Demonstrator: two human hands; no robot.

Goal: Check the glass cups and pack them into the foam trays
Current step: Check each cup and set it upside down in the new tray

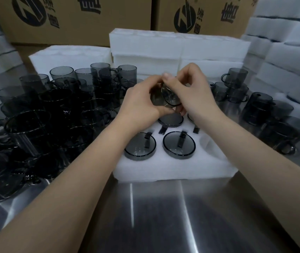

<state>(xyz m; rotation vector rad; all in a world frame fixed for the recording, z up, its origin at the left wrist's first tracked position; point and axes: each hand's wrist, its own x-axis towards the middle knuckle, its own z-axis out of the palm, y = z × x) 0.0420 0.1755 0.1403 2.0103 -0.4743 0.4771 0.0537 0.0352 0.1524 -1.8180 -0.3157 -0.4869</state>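
A smoky grey glass cup (169, 96) is held tilted above the white foam tray (172, 168), its round base facing me. My left hand (141, 103) grips it from the left and my right hand (194, 90) from the right and top; the fingers hide most of the cup. Upside-down cups sit in the tray's sockets: two in the near row (140, 146) (179, 144) and one (171, 119) just below my hands, with another partly hidden under my right wrist. Handles lie in the tray's slots.
A dense crowd of loose grey cups (50, 114) fills the steel table (163, 216) on the left; a smaller group (265, 114) stands on the right. Stacked foam trays (178, 50) rise behind and at the right (291, 57). Cardboard boxes (72, 19) line the back.
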